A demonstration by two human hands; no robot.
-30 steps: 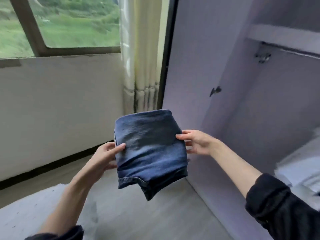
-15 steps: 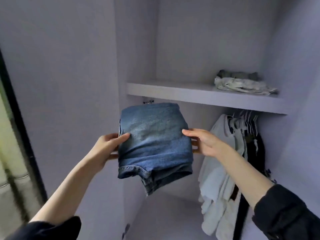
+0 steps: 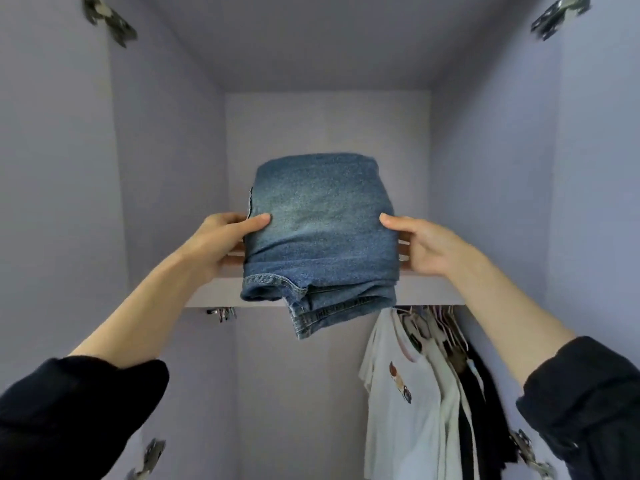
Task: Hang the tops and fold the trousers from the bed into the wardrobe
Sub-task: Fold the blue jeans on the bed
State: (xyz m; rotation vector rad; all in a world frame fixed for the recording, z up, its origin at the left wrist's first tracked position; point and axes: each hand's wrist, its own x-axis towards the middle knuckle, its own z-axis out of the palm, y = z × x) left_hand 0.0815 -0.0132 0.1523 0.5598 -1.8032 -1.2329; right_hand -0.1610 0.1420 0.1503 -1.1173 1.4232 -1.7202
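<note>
Nearest the camera, two black sleeves, the left sleeve (image 3: pixel 79 414) and the right sleeve (image 3: pixel 585 403), frame the bottom corners, with bare forearms reaching up and away from them into the lilac wardrobe (image 3: pixel 485 185). At the near right, below shelf level, white T-shirts (image 3: pixel 405 403) hang beside dark tops (image 3: pixel 481 400) on hangers, the frontmost white one bearing a small printed motif on the chest. Metal door hinges (image 3: pixel 152 455) show blurred at the lower left and lower right edges. Farther up, the left hand (image 3: pixel 221 240) grasps the left side of the folded jeans (image 3: pixel 322 233), thumb lying on top of the denim and fingers tucked beneath. The right hand (image 3: pixel 426 244) grasps the right side the same way, thumb on top, fingers under. The blue jeans sit at the front edge of the shelf (image 3: pixel 429 289), their hemmed ends drooping over and below that edge; whether the bundle already rests on the board cannot be told. Beyond, the compartment's back wall and ceiling close the space, with two more hinges (image 3: pixel 114 19) at the top corners.
</note>
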